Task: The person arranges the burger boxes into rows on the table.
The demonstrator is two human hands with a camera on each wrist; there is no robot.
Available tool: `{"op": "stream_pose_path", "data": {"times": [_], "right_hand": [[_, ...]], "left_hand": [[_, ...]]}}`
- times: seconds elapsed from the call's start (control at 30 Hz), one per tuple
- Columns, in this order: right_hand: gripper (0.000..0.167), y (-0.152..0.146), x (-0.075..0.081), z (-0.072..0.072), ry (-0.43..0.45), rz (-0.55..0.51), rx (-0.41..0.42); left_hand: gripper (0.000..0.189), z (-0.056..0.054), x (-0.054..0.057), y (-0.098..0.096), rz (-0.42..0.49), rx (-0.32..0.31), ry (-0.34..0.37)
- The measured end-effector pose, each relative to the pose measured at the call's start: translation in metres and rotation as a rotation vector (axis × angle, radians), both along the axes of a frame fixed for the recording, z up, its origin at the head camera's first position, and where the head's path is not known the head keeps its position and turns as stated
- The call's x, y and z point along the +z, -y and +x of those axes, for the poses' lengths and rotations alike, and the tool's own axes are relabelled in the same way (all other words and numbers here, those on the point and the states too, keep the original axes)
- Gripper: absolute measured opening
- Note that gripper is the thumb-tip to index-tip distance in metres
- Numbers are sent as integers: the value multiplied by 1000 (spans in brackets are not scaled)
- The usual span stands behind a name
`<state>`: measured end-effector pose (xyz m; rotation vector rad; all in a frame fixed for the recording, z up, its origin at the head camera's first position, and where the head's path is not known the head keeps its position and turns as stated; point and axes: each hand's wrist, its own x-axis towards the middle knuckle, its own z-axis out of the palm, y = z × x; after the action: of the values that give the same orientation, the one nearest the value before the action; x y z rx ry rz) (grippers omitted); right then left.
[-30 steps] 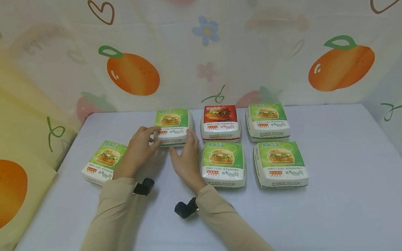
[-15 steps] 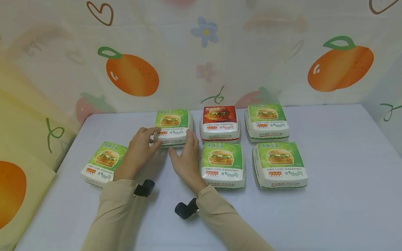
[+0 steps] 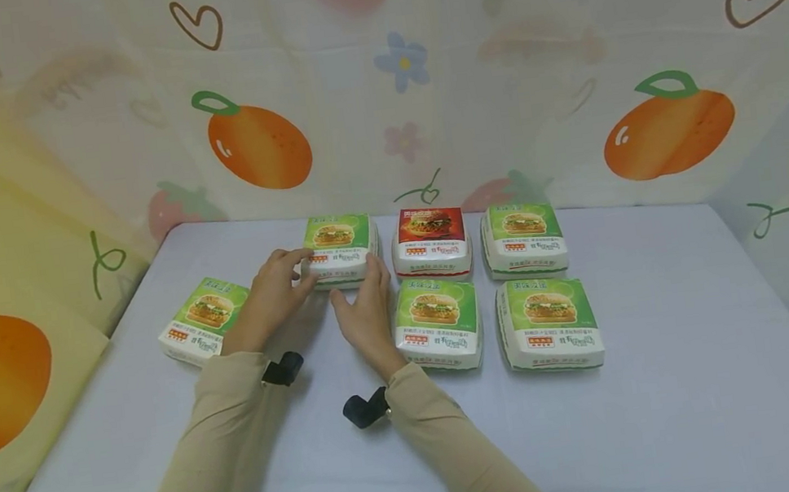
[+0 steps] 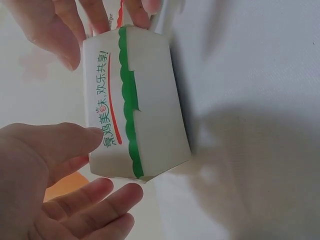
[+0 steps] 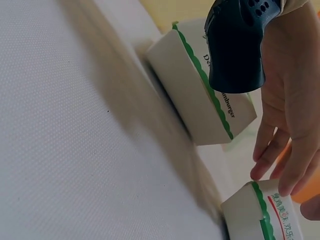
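A green-and-white burger box (image 3: 337, 241) stands at the back left of the table, between both hands. My left hand (image 3: 274, 298) is at its left side; in the left wrist view its thumb (image 4: 95, 137) touches the printed front face, and the other loosely bent fingers lie along the left side. Along the box's right side, the fingers of my right hand (image 3: 366, 315) reach out fairly straight, while the thumb is off the front. The right wrist view shows the left hand (image 5: 295, 100) at the same box (image 5: 262, 212). Some fingertips are hidden behind the box.
A red-topped burger box (image 3: 430, 233) stands just right of the hands. Green boxes stand at the back right (image 3: 525, 238), front middle (image 3: 437, 324) and front right (image 3: 550, 324). Another green box (image 3: 200, 319) sits angled by my left wrist. A patterned cloth (image 3: 349, 120) hangs behind.
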<state>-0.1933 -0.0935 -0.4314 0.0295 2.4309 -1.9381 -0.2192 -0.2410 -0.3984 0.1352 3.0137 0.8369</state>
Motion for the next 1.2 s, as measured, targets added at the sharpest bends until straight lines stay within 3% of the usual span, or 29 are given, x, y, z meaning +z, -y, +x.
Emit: {"op": "stream_pose_path", "data": {"times": [0.23, 0.5, 0.67, 1.0, 1.2], "right_hand": [[79, 1, 3, 6, -67, 16, -10], [74, 0, 11, 17, -162, 61, 58], [68, 0, 13, 21, -179, 97, 128], [57, 2, 13, 25, -215, 69, 308], [56, 9, 9, 26, -199, 101, 398]], "left_hand": [[51, 10, 9, 6, -9, 32, -13], [51, 28, 25, 21, -13, 62, -69], [51, 37, 28, 34, 0, 57, -110], [48, 52, 30, 62, 19, 32, -160], [47, 61, 33, 82, 22, 21, -147]]}}
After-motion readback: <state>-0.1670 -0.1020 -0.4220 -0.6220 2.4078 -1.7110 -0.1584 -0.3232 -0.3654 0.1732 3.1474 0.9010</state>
